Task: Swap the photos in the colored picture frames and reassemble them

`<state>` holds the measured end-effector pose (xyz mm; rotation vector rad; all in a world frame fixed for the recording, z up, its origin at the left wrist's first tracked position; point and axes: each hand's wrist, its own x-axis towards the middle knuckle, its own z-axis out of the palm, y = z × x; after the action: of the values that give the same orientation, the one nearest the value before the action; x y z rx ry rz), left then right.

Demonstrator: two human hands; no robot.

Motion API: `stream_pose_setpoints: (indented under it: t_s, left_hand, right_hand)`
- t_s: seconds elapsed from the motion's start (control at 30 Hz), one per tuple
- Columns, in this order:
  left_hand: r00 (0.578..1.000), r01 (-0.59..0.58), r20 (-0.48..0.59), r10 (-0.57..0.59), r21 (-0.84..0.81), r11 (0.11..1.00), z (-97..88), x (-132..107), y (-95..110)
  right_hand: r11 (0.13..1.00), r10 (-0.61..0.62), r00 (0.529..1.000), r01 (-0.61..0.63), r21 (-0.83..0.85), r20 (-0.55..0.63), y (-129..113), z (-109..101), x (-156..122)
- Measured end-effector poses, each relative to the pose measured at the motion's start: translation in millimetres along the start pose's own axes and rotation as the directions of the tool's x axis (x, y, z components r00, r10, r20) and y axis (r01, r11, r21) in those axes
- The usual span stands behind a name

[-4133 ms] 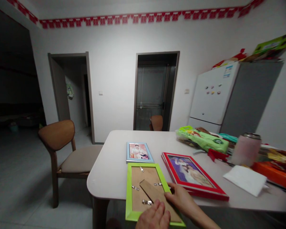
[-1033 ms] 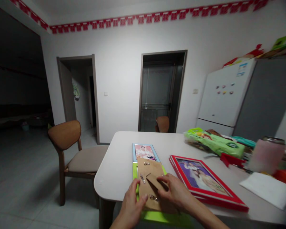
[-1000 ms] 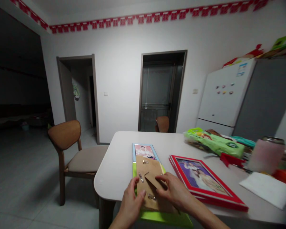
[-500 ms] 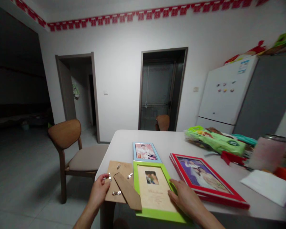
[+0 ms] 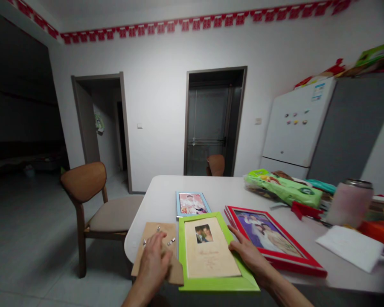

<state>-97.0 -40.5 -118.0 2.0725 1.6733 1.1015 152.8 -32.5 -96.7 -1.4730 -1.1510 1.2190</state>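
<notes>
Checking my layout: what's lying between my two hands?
The green frame, with a small photo card inside, lies between the left hand and right hand, in the head view.

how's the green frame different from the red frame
The green frame has a lime border; the red frame has a red one. The green frame shows a pale card with one small photo, while a large picture fills the red frame. The right hand rests on the green frame's right edge; whether it touches the red frame is unclear. Both lie flat on the white table.
</notes>
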Motion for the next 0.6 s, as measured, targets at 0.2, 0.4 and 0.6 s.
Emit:
stream_pose_setpoints:
  t_s: [0.2,0.4,0.6]
  left_hand:
    - [0.943,-0.274,0.149,0.297,-0.159,0.949,41.7,-10.7,82.4]
    - [0.860,-0.499,0.092,0.502,-0.061,0.865,34.9,-3.7,100.5]
    - [0.972,-0.128,-0.225,0.074,-0.234,0.964,-7.5,0.5,54.5]
  right_hand:
    - [0.964,-0.063,0.995,0.040,0.263,0.080,-14.6,2.1,-10.9]
    - [0.989,-0.131,0.990,0.127,0.081,0.048,-12.6,-0.7,-1.1]
    - [0.723,-0.341,0.936,0.201,-0.661,-0.088,4.1,-15.4,13.6]
